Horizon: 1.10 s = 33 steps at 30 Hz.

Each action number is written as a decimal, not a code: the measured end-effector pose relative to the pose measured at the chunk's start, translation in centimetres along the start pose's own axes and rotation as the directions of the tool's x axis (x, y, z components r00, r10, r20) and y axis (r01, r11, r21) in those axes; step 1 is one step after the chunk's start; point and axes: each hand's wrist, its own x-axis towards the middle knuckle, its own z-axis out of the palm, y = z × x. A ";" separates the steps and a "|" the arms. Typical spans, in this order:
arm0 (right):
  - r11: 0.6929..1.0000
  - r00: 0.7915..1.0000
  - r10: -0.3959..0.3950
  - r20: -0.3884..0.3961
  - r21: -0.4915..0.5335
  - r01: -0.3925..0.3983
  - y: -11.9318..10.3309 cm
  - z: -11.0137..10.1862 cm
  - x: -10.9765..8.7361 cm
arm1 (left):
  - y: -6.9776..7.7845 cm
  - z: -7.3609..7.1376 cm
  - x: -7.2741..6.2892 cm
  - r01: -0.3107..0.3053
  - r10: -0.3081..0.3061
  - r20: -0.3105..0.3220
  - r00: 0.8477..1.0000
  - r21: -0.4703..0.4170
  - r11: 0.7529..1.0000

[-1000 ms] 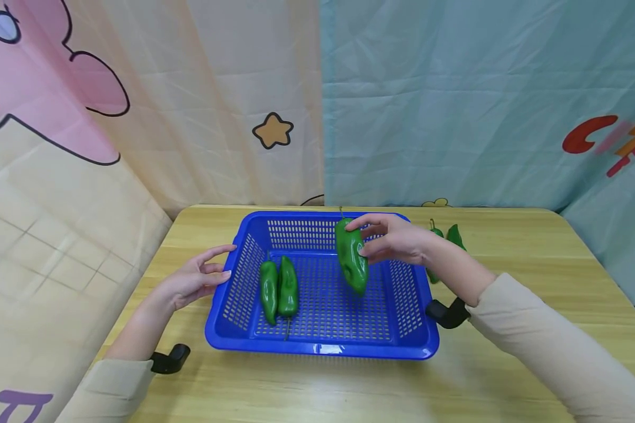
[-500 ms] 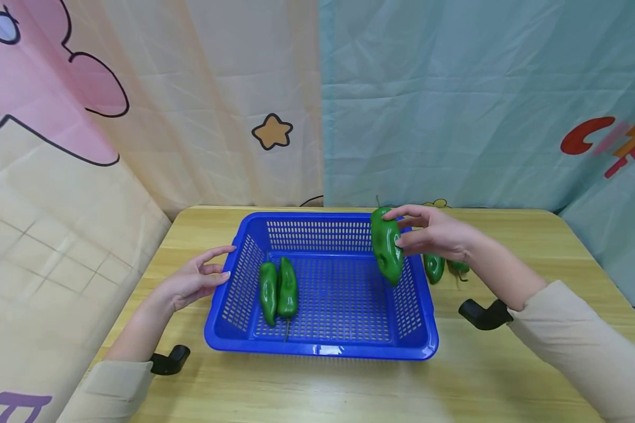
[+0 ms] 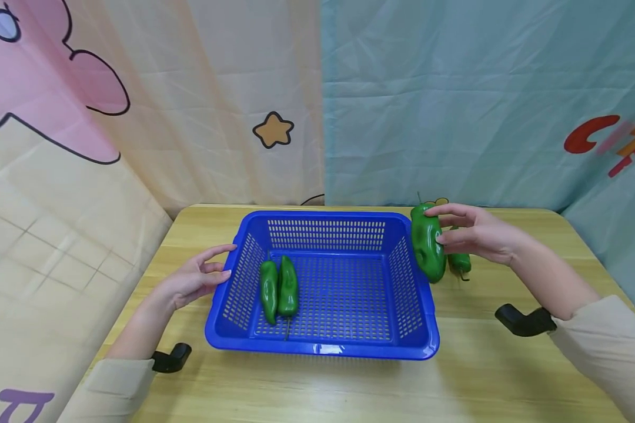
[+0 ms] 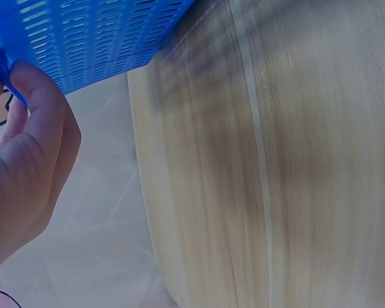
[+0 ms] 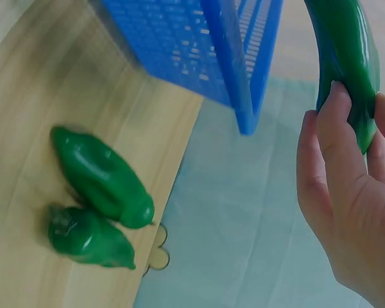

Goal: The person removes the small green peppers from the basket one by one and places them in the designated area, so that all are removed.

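Observation:
My right hand [image 3: 481, 235] grips a large glossy green pepper [image 3: 422, 238] between thumb and fingertips, over the right rim of a blue plastic basket [image 3: 323, 350]. The right wrist view shows the fingers wrapped about one end of this pepper, above table height. On the basket's left rim, my left hand [image 3: 193, 282] pinches the edge, thumb on one side and fingers on the other. Two green peppers, a slim one [image 3: 268, 291] and a wider one [image 3: 288, 288], lie side by side on the left part of the basket floor.
To the right of the basket, two more green peppers, one longer [image 5: 102, 176] and one shorter [image 5: 86, 237], lie on the wooden table [image 3: 529, 270]. Behind the table hangs a printed curtain [image 3: 487, 106]. The basket's slotted walls rise between its floor and the table.
My right hand has carried its pepper rightward, from above the basket's middle to its right rim. The left hand, the basket and the two peppers inside stay where they were.

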 end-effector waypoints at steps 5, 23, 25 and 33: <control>1.000 1.000 -0.011 -0.025 0.015 0.012 0.6 -1.5 -1.0 | 0.0 0.0 0.0 0.000 0.000 -0.002 1.000 0.000 1.000; 0.999 0.998 -0.033 -0.058 0.030 0.035 2.3 -5.1 -3.1 | 0.0 0.1 -0.1 -0.007 0.007 0.010 1.000 -0.023 1.000; 0.999 0.998 -0.028 -0.065 0.029 0.030 2.5 -5.4 -3.3 | 0.0 0.1 -0.1 -0.006 0.006 0.013 1.000 -0.027 1.000; 0.997 0.998 -0.016 -0.059 0.070 0.020 3.2 -6.8 -3.6 | -0.1 0.1 0.0 -0.007 0.007 0.013 1.000 -0.033 0.999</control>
